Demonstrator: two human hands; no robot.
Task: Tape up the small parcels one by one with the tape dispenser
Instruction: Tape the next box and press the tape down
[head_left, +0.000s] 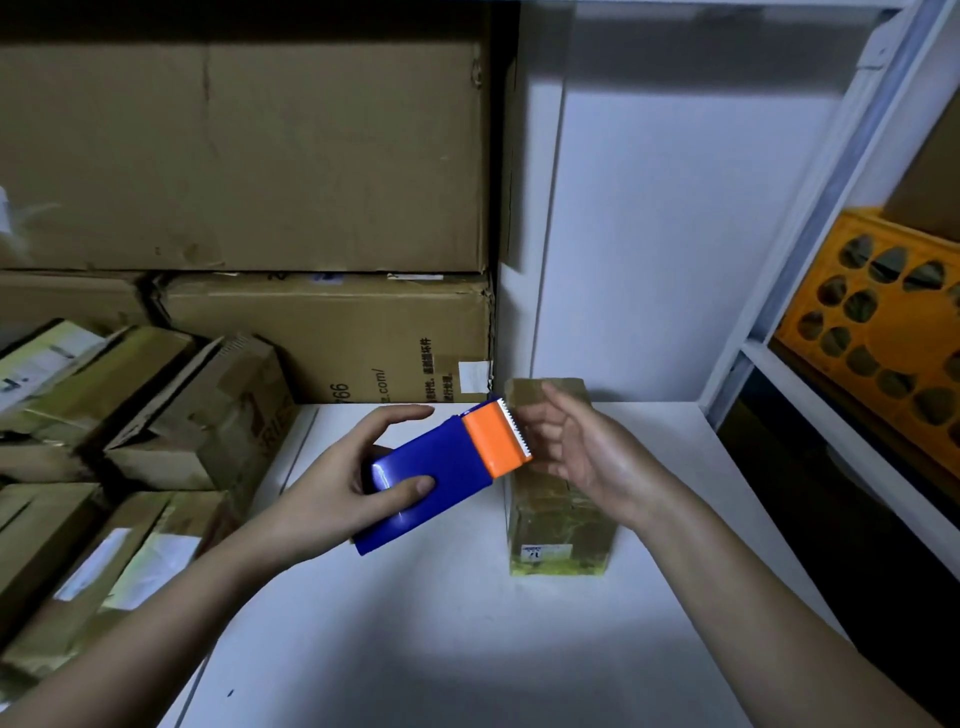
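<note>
I hold a blue tape dispenser (441, 470) with an orange head and a toothed blade above the white table (415, 649). My left hand (337, 478) grips its blue body, thumb on top and fingers behind. My right hand (576, 447) is at the blade end, its fingers curled at the toothed edge; whether they pinch tape I cannot tell. Under my right hand lies a small brown parcel (561, 530), wrapped in shiny tape with a small label on its near end.
Several small taped parcels (130, 441) are heaped at the left of the table. Large cardboard boxes (260, 156) are stacked behind them. At the right stands a white shelf (779, 364) with an orange crate (883, 322) on it.
</note>
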